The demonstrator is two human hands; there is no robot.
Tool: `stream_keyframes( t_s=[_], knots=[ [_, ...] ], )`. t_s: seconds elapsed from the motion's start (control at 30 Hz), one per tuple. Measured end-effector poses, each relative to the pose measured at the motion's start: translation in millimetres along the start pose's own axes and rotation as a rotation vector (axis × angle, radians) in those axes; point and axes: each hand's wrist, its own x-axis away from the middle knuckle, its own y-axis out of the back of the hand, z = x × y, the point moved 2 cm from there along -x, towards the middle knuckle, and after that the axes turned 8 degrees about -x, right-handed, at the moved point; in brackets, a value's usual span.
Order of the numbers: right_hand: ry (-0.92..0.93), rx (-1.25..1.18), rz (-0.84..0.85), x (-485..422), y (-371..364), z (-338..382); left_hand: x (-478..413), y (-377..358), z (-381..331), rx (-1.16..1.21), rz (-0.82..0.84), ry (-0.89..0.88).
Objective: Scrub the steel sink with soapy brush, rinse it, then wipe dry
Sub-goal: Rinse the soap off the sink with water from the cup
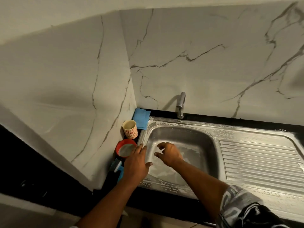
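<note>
Nearest, the left forearm comes up from the bottom edge and the right forearm, in a patterned sleeve (236, 201), crosses in from the right. On the dark desk (213, 118), just left of the left wrist, lies what looks like the brush (116, 167), blue with a white patch. The wrist hides most of it, so I cannot tell how its long axis runs.

The left hand (136, 162) is spread flat with fingers straight, holding nothing. Its fingertips (140, 148) are at the left rim of the steel sink (246, 137), just beside the red bowl (125, 149). The right hand (169, 155) hangs over the basin with fingers loosely curled and also empty.

Suds streak the sink's rim and drainboard, so scrubbing looks underway or done, and rinsing is not yet visible. The brush and bowl both sit on the left, outside the basin, touching or nearly touching the left hand. The right hand is well apart from them, so the left hand is better placed for either.

Farther back stand a flowered cup (130, 130) and a folded blue cloth (141, 119) in the corner. The tap (180, 104) stands at the far rim, beyond the right hand.
</note>
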Motion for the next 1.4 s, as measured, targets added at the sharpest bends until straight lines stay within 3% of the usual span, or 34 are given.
stream_keyframes(
  t_s=[0.2,0.43,0.6,0.77,1.1,1.4],
  knots=[
    [0.038,-0.006,-0.002,-59,-6,18,-40,2,23,-0.035,-0.045,0.062],
    [0.061,-0.142,0.057,-145,-35,56,-77,-12,64,0.084,-0.116,0.101],
    [0.092,-0.203,0.211,-186,-62,75,-90,-7,78,0.186,-0.234,0.146],
    [0.114,-0.218,0.259,-207,-84,76,-98,-19,90,0.179,-0.175,0.161],
    [0.144,-0.259,0.121,-195,-76,63,-114,-28,85,0.169,-0.265,0.092],
    [0.064,-0.403,-0.22,-152,17,-12,-151,-25,6,0.258,-0.21,-0.004]
  ],
)
